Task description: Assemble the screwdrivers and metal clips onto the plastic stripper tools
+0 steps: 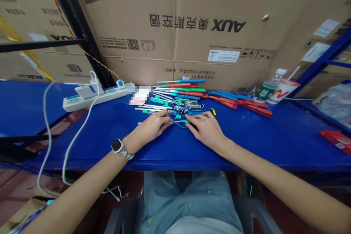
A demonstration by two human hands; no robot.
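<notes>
While the left hand (154,125) and right hand (207,128) pinched a green piece (184,121), fingertips nearly closed, before the rods (153,106), that piece looked unfinished; progress elsewhere was unclear

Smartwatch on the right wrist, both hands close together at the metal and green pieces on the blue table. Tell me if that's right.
Wrong wrist: the head view shows the smartwatch on the left wrist. The left hand and right hand are indeed close together at the metal and green pieces on the blue table.
</notes>
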